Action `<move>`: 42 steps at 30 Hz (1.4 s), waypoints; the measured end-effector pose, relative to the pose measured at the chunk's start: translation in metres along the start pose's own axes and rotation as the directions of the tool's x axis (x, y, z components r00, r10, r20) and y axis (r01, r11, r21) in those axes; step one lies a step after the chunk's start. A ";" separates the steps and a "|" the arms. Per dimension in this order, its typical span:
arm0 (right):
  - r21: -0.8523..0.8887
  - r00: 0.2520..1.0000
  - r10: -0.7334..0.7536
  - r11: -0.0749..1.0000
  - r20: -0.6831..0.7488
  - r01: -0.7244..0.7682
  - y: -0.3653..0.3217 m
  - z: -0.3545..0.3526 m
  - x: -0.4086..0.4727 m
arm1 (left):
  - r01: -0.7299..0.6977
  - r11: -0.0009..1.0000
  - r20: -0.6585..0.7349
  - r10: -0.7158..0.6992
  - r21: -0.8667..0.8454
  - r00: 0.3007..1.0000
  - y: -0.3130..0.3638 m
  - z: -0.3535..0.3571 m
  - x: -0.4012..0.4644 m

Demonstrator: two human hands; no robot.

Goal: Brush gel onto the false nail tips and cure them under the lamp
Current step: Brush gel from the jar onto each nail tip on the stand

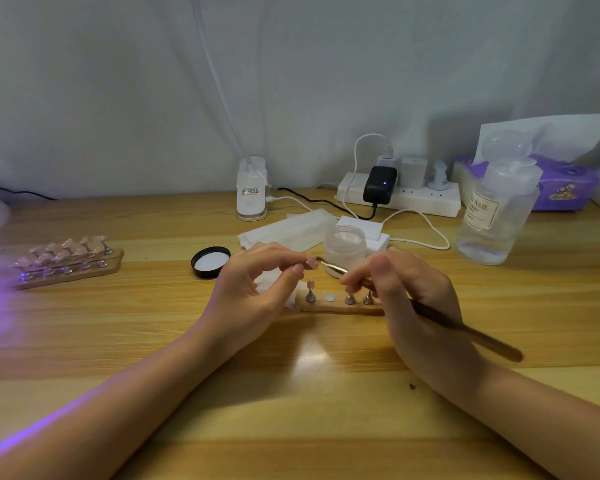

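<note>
Over a wooden table, the left hand pinched a pink nail tip while the right hand gripped a brush — its bristles at, perhaps touching, the tip. Below stood a wooden stand with one more tip; the open gel jar sat just behind. More tips waited far left — in violet light.

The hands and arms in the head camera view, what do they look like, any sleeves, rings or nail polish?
Both forearms are bare up to the frame edge, with no sleeves visible. The left hand and right hand show no rings, watch or bracelets. The left fingernails look pale pink. Violet light tints the left forearm.
</note>
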State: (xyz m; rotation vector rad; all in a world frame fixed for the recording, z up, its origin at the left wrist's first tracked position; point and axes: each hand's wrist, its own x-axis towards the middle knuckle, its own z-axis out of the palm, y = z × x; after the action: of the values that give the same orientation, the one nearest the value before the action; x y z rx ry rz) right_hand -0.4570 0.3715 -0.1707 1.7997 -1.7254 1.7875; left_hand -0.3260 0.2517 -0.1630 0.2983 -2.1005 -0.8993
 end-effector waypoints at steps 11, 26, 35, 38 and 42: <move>0.052 0.998 0.058 0.997 -0.014 -0.057 0.001 0.000 0.000 | -0.003 1.000 0.005 0.002 0.021 1.000 0.000 0.001 0.000; 0.125 0.978 0.206 0.972 -0.034 -0.200 0.002 -0.001 0.000 | -0.067 0.995 -0.065 0.071 0.070 0.995 -0.001 -0.002 0.002; 0.167 0.950 0.296 0.946 -0.101 -0.277 0.002 -0.007 0.009 | 0.156 0.939 -0.067 -0.185 -0.308 0.980 0.016 -0.005 0.012; 0.162 0.950 0.298 0.946 -0.096 -0.280 0.005 -0.009 0.011 | 0.133 0.969 -0.028 -0.142 -0.207 0.990 0.015 0.000 0.011; 0.069 0.964 0.249 0.967 -0.090 -0.243 0.008 -0.016 0.015 | 0.079 0.993 0.005 -0.079 -0.085 0.997 0.011 0.006 0.010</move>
State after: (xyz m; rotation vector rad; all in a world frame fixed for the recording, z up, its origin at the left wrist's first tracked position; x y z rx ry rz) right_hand -0.4774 0.3706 -0.1601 1.5440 -1.9508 1.9999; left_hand -0.3363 0.2579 -0.1516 0.3382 -2.0579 -1.0335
